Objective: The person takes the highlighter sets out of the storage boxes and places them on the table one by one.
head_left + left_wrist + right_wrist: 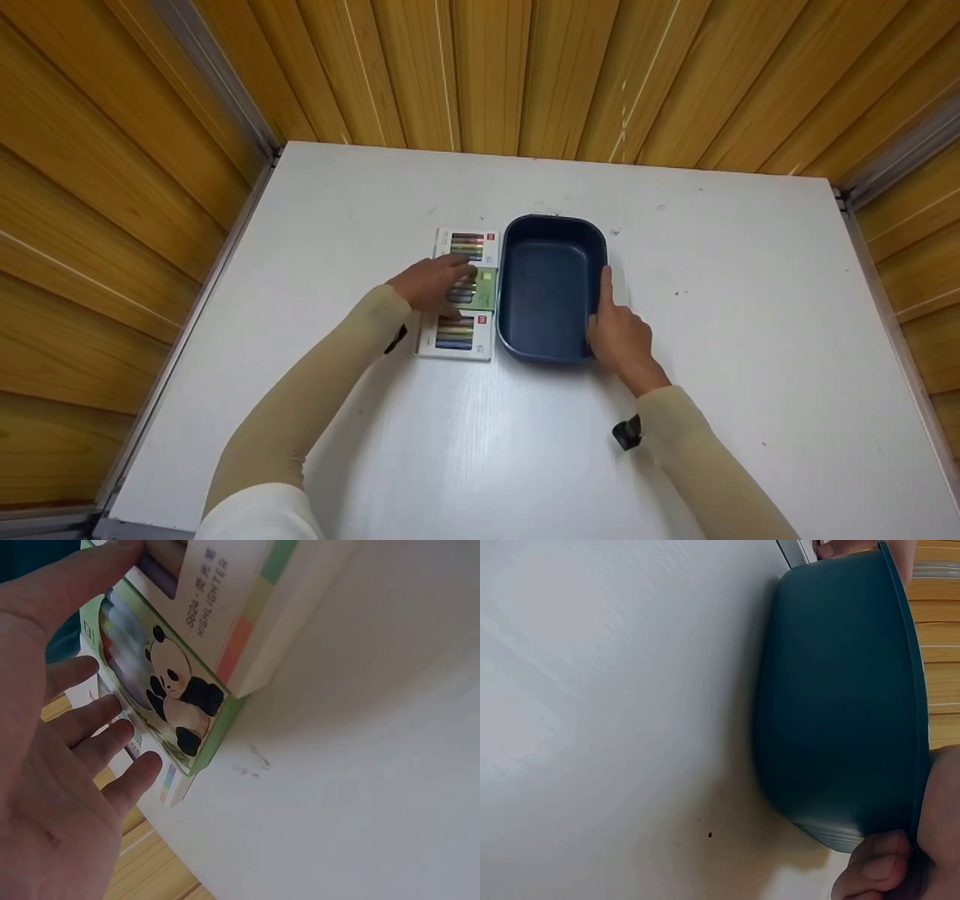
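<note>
A dark blue rectangular basin [551, 300] stands on the white table. My right hand [622, 337] grips its right wall, thumb on the inner side, index finger straight along the rim; curled fingers [877, 870] show outside the wall in the right wrist view. Left of the basin, three highlighter boxes lie in a column: a white one [487, 251] at the back, a green panda box [486, 289] in the middle, a white one [454, 347] in front. My left hand [431, 285] lies over them, fingers spread, thumb [82, 574] at the front box.
The white table [750, 300] carries small dark marks. Wood-panelled walls [495, 75] rise behind it and at both sides. A pale edge [621, 281] shows just right of the basin.
</note>
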{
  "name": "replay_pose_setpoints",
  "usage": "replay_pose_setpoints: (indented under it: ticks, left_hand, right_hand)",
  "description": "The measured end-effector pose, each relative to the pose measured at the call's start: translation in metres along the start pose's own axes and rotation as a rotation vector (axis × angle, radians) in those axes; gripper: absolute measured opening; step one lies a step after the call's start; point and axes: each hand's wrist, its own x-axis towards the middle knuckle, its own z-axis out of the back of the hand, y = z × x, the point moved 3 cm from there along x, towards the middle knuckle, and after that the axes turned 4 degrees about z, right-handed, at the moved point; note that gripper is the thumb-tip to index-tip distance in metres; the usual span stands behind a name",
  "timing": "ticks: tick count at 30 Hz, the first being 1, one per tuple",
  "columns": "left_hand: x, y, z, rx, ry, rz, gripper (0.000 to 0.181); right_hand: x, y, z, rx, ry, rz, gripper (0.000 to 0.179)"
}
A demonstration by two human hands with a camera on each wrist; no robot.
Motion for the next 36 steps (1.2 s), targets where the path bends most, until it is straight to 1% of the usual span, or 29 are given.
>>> replay_pose_setpoints:
  ticks: [7, 14, 21, 30, 36]
  left_hand:
    - [-0.001, -0.001, 0.003, -0.022, -0.009, -0.015, 0.08]
    - [0.0, -0.003, 0.002, -0.026, -0.01, -0.012, 0.082]
    - [0.002, -0.005, 0.002, 0.014, -0.04, -0.083, 0.078]
    - [0.006, -0.004, 0.001, 0.007, -0.044, -0.063, 0.081]
    - [0.007, -0.003, 0.001, -0.008, -0.014, -0.022, 0.081]
  right_hand:
    - [-0.001, -0.001, 0.001, 0.01, -0.003, 0.004, 0.077]
    - [-0.004, -0.001, 0.001, 0.011, 0.007, -0.011, 0.077]
    - [-0.006, -0.002, 0.002, 0.019, -0.005, -0.004, 0.077]
    - [-0.005, -0.008, 0.006, 0.031, -0.021, -0.024, 0.072]
    - [-0.004, -0.011, 0.009, 0.049, -0.054, -0.044, 0.07]
